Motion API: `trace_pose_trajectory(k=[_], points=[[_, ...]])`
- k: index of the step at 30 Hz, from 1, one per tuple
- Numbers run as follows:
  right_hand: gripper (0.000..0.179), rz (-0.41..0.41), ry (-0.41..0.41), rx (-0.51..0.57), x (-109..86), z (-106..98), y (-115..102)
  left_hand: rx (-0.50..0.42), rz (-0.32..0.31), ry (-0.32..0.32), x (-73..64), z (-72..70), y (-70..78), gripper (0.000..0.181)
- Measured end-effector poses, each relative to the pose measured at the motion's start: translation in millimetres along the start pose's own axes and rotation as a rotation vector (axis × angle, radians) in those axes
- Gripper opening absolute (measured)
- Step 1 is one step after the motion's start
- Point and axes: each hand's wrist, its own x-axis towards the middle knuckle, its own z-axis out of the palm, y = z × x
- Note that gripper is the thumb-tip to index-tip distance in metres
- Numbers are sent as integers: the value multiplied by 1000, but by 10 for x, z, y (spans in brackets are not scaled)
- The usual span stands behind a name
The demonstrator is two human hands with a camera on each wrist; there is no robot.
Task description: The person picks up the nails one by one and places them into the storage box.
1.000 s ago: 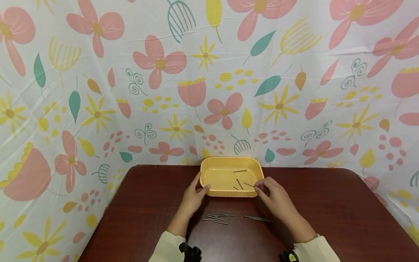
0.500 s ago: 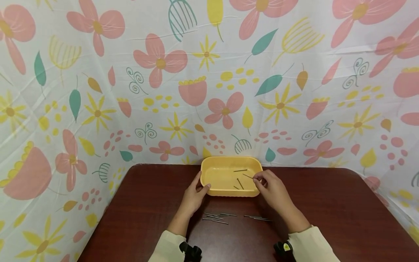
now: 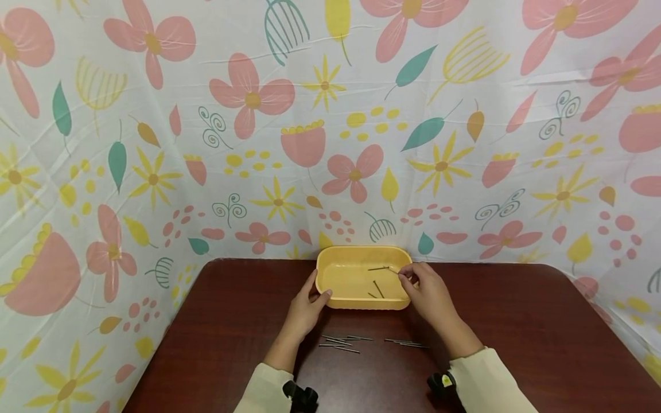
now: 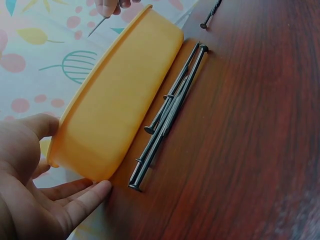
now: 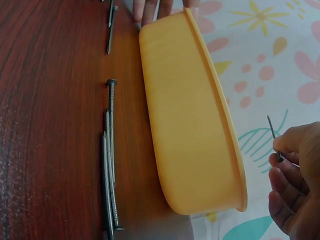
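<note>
A shallow yellow plastic tray stands near the table's back edge. My left hand grips its left end, thumb at the rim and fingers along the side, as the left wrist view shows. Over the tray's right end, my right hand pinches a nail near its head between thumb and finger. The nail's point leads left, above the rim in the right wrist view. Inside the tray lie a few loose nails. In front of it, several nails lie in a left group, with more nails grouped at right.
A dark reddish-brown wooden table carries everything. Floral cloth hangs right behind the table and along its left side. Black wrist-camera mounts sit at both light sleeves.
My right hand has moved slightly farther back and left over the tray, carrying the pinched nail. My left hand and the nails on the table stay in place.
</note>
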Motion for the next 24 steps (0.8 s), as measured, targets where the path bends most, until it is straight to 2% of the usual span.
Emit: trace_pose_trajectory(k=[16, 24], points=[[5, 11, -10, 5, 26, 28, 8, -2, 4, 0, -3, -3, 1, 76], [43, 36, -67, 36, 23, 8, 1, 4, 2, 2, -4, -7, -1, 74]])
